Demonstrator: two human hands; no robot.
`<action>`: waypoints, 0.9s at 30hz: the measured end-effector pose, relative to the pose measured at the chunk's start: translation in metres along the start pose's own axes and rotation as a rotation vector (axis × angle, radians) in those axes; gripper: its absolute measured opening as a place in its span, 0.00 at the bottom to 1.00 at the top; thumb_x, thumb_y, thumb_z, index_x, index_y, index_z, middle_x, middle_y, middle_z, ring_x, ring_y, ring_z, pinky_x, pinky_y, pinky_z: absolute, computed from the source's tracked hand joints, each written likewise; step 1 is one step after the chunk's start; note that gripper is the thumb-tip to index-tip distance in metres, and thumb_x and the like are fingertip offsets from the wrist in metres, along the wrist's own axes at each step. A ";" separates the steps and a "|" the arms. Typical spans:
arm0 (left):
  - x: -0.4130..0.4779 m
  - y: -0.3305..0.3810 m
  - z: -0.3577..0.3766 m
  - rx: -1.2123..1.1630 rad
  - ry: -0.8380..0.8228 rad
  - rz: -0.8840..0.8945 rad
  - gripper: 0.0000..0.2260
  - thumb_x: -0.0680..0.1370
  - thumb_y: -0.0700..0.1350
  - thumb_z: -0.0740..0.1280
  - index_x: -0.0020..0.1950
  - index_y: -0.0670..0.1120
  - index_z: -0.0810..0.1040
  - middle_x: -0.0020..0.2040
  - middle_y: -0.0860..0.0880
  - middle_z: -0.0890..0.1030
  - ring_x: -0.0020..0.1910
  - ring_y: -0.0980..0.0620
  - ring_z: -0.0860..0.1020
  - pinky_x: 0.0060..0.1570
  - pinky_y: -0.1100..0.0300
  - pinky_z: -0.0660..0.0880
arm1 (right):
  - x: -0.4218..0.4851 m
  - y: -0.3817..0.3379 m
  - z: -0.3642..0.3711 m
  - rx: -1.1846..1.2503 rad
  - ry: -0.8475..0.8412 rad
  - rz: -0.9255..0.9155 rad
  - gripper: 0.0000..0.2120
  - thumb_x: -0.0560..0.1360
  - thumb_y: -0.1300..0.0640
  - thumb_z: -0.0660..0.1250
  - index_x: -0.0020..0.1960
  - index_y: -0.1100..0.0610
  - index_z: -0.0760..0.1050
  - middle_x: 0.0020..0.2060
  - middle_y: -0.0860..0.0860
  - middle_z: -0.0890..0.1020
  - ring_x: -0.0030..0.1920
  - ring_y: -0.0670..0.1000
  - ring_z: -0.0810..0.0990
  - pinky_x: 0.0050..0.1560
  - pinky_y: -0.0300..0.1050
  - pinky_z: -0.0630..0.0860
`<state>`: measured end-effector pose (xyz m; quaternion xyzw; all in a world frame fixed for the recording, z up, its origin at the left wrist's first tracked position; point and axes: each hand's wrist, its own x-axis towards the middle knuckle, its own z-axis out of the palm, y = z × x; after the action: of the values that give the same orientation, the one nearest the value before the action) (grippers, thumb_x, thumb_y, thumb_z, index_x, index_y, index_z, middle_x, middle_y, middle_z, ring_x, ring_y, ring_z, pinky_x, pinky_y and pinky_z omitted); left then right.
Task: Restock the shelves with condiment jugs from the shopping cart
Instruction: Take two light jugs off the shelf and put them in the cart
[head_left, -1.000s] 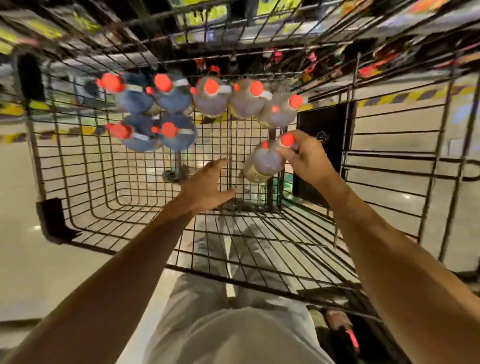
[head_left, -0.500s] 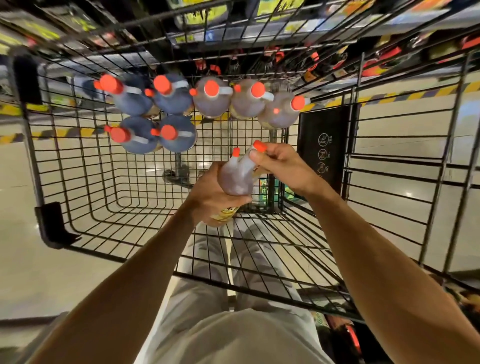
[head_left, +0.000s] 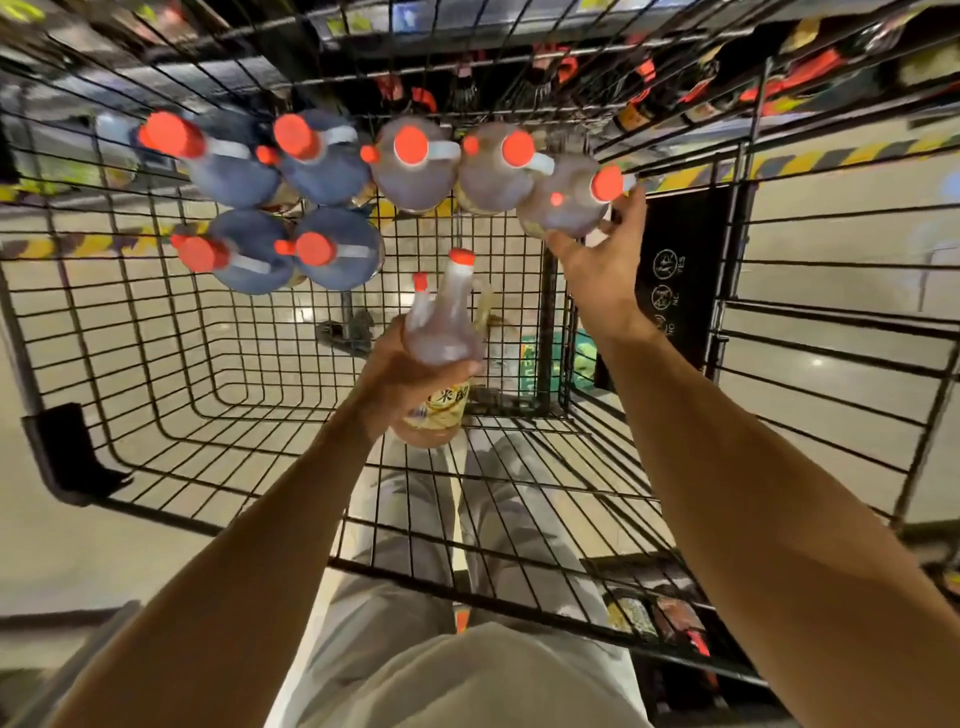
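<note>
From the head camera, looking down into the shopping cart (head_left: 67, 452): half a second ago both hands were on one jug (head_left: 441, 332), the right pinching it near the neck. Now the left hand (head_left: 395, 379) has it alone, fingers wrapped round its body at mid-frame above the cart's floor, orange cap pointing up the picture.

The right hand (head_left: 605, 275) has let go and gone back up to the rightmost jug (head_left: 563, 200) of the far row, right of centre. Its fingers are spread, thumb under the jug's near side and fingertips up by the cap. It touches the jug but is not yet closed on it.

By my reckoning, that means a second jug is being collected before any carry. Six more jugs (head_left: 415, 166) stand at upper left, and the blurred shelves (head_left: 810, 67) lie along the top edge.
</note>
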<state>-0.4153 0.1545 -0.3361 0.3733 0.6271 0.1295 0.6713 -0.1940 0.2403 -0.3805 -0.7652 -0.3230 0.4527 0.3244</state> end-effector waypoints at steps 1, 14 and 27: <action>0.000 0.000 0.000 0.001 0.021 0.004 0.17 0.71 0.39 0.77 0.54 0.55 0.78 0.49 0.56 0.84 0.51 0.58 0.83 0.47 0.63 0.81 | 0.000 0.003 0.001 -0.019 0.023 -0.003 0.48 0.67 0.60 0.82 0.79 0.63 0.59 0.68 0.59 0.69 0.59 0.45 0.75 0.64 0.43 0.77; 0.024 0.004 0.005 0.012 0.047 -0.044 0.11 0.72 0.41 0.77 0.51 0.49 0.80 0.43 0.53 0.85 0.42 0.60 0.84 0.39 0.67 0.78 | -0.032 0.030 0.004 -0.202 0.119 -0.066 0.36 0.68 0.58 0.80 0.72 0.58 0.68 0.62 0.56 0.73 0.60 0.53 0.79 0.56 0.49 0.82; 0.019 -0.020 0.000 -0.090 0.095 -0.166 0.18 0.69 0.42 0.78 0.52 0.54 0.75 0.47 0.54 0.82 0.42 0.61 0.83 0.42 0.62 0.81 | -0.015 0.041 0.021 -0.033 -0.005 0.035 0.47 0.58 0.49 0.85 0.71 0.55 0.67 0.61 0.48 0.80 0.60 0.47 0.80 0.62 0.52 0.79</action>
<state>-0.4175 0.1524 -0.3634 0.2829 0.6804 0.1193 0.6654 -0.2103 0.2087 -0.4133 -0.7750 -0.3178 0.4546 0.3029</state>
